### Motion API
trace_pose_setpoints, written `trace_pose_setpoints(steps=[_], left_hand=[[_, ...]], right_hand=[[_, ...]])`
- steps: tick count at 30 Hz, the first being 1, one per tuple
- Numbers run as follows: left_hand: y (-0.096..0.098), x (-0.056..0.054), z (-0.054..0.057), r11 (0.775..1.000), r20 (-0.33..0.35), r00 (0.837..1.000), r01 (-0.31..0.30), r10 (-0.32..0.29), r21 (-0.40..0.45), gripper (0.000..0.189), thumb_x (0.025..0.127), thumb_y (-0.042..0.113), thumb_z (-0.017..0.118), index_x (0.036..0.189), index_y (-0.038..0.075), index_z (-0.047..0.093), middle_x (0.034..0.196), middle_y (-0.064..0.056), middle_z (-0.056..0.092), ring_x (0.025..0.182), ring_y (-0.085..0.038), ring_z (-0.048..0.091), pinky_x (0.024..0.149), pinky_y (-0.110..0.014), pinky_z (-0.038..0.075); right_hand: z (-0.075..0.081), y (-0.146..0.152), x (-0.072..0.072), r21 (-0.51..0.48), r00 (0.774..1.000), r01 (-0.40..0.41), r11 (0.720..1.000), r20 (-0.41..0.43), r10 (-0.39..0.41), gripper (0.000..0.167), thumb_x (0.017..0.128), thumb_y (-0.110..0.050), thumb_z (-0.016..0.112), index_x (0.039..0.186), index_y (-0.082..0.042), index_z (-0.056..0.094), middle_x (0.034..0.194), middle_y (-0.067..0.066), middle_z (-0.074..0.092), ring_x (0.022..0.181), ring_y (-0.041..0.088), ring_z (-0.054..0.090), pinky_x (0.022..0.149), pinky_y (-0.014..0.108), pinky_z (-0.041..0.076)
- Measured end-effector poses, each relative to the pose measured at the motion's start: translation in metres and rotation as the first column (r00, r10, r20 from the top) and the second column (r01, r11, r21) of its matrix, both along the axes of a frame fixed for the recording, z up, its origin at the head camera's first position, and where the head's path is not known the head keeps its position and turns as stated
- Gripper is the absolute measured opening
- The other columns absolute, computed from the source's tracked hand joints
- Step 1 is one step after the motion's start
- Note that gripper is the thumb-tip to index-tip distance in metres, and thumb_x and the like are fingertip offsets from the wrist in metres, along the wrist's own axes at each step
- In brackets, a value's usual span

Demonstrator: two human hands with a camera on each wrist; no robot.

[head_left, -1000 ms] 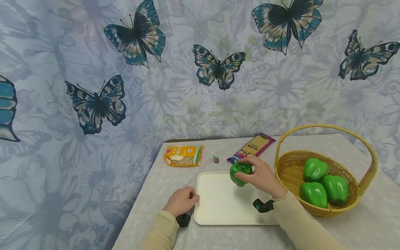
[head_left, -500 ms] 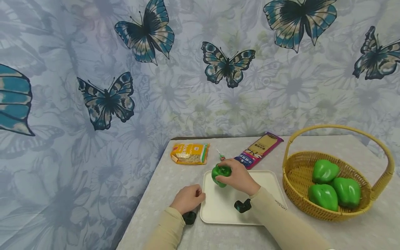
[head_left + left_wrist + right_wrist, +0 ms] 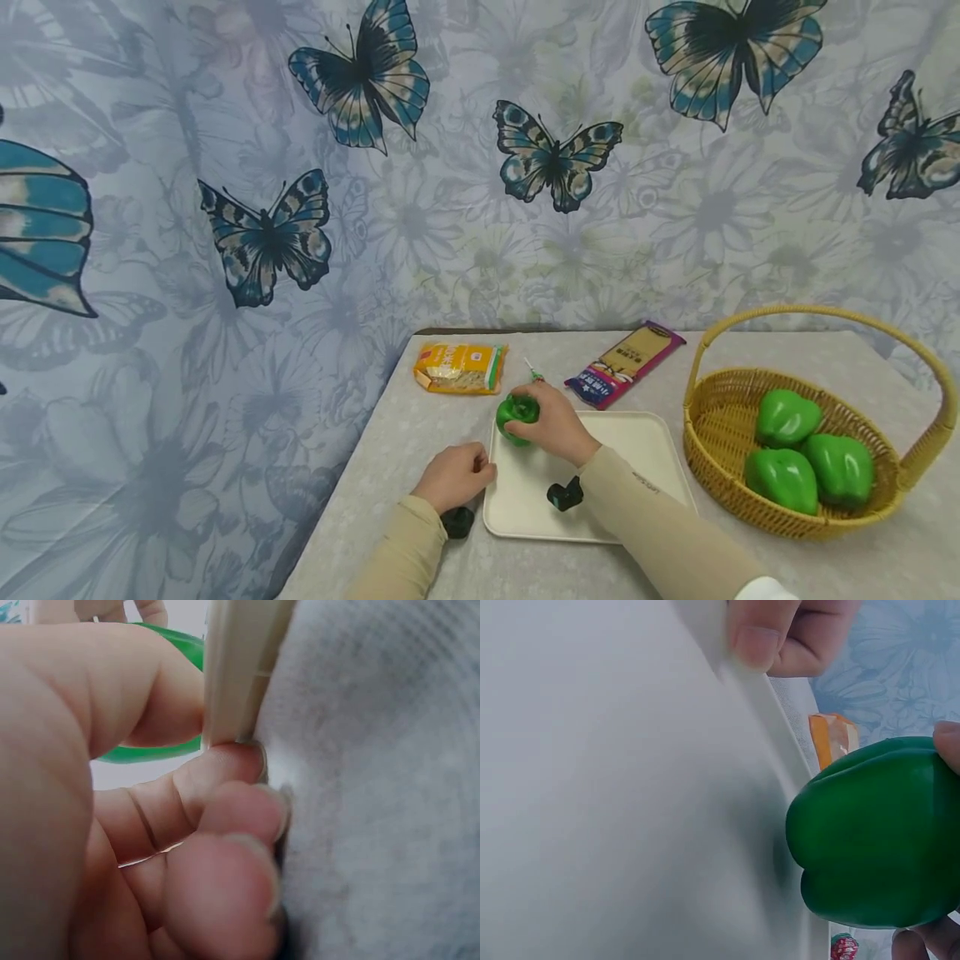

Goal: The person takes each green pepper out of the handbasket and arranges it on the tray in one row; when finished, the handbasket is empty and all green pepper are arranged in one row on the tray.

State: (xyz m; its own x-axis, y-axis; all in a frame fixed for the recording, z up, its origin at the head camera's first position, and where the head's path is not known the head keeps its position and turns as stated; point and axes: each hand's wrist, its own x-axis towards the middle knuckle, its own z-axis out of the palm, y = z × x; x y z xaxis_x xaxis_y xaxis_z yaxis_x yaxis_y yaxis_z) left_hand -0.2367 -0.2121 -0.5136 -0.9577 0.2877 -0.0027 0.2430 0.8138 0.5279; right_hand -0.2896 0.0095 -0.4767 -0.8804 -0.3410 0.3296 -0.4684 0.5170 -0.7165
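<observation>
1. So the right hand (image 3: 553, 423) has a green pepper (image 3: 516, 418), thumb on the near side and fingers round the far side, curled in just enough to hold it.
2. That pepper is up at the far left corner of the cream tray (image 3: 525, 512), stem end up. Couldn't tell you if its bottom is actually touching the tray.
3. Left hand (image 3: 452, 477) is at the tray's left edge, fingers bent in and the rim pinched between thumb and index finger. The wrist view shows the other fingertips tucked down low, right by the cloth.
4. Over on the right there's a yellow wicker basket (image 3: 720, 487) with a tall hoop handle, and 3 more green peppers (image 3: 782, 481) bunched together in it, mostly toward its right side.
5. Behind the tray: an orange bag (image 3: 459, 368) lying on the left, a little lollipop (image 3: 536, 376) partly hidden by the right hand, and a purple packet (image 3: 626, 364) set at a slant.
6. It's all on a pale grey tabletop (image 3: 390, 450), up against a floral backdrop (image 3: 420, 233) with big blue butterflies.
</observation>
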Motion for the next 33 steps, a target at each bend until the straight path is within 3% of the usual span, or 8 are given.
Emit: trace_pose_setpoints(steps=[11,16,20,26,33], left_hand=[[0.000,0.001,0.001,1.000,0.001,1.000,0.004,-0.004,0.004,0.025,0.098,0.034,0.062,0.078,0.022,0.057,0.062,0.009,0.050,0.052,-0.009,0.047,0.051,-0.028,0.038],[0.000,0.001,-0.001,1.000,0.005,1.000,-0.002,0.002,0.002,0.024,0.098,0.034,0.063,0.078,0.022,0.057,0.062,0.008,0.050,0.052,-0.009,0.047,0.051,-0.028,0.037],[0.000,0.001,-0.001,1.000,-0.002,1.000,-0.006,0.006,-0.010,0.025,0.097,0.035,0.063,0.077,0.022,0.057,0.062,0.009,0.050,0.052,-0.009,0.047,0.051,-0.027,0.037],[0.002,0.001,0.001,1.000,-0.006,1.000,-0.001,0.001,-0.017,0.024,0.097,0.035,0.063,0.078,0.022,0.057,0.063,0.009,0.051,0.054,-0.009,0.048,0.052,-0.028,0.038],[0.002,0.000,0.004,1.000,-0.006,1.000,-0.004,0.004,-0.014,0.024,0.097,0.034,0.064,0.077,0.022,0.057,0.062,0.009,0.050,0.054,-0.009,0.047,0.052,-0.028,0.037]], right_hand=[[-0.003,-0.007,-0.001,0.000,0.999,0.051,0.999,0.001,-0.051,0.052,0.083,-0.030,0.087,0.128,-0.012,0.067,0.129,0.009,0.066,0.125,0.034,0.059,0.104,0.054,0.048],[-0.005,-0.012,0.003,0.028,0.992,0.123,0.992,-0.020,-0.122,0.055,0.082,-0.037,0.088,0.127,-0.012,0.067,0.133,0.016,0.062,0.122,0.035,0.060,0.099,0.053,0.050],[-0.007,-0.019,0.008,0.059,0.975,0.220,0.974,-0.019,-0.219,0.060,0.081,-0.045,0.087,0.125,-0.010,0.067,0.133,0.021,0.059,0.113,0.033,0.061,0.094,0.051,0.052],[-0.009,-0.027,0.013,0.062,0.933,0.359,0.931,-0.018,-0.358,0.069,0.078,-0.053,0.086,0.127,-0.009,0.065,0.118,0.018,0.058,0.096,0.027,0.058,0.082,0.047,0.055],[-0.013,-0.037,0.014,0.090,0.912,0.410,0.908,-0.040,-0.408,0.075,0.077,-0.058,0.085,0.129,-0.009,0.063,0.121,0.020,0.055,0.096,0.031,0.057,0.074,0.048,0.055]])
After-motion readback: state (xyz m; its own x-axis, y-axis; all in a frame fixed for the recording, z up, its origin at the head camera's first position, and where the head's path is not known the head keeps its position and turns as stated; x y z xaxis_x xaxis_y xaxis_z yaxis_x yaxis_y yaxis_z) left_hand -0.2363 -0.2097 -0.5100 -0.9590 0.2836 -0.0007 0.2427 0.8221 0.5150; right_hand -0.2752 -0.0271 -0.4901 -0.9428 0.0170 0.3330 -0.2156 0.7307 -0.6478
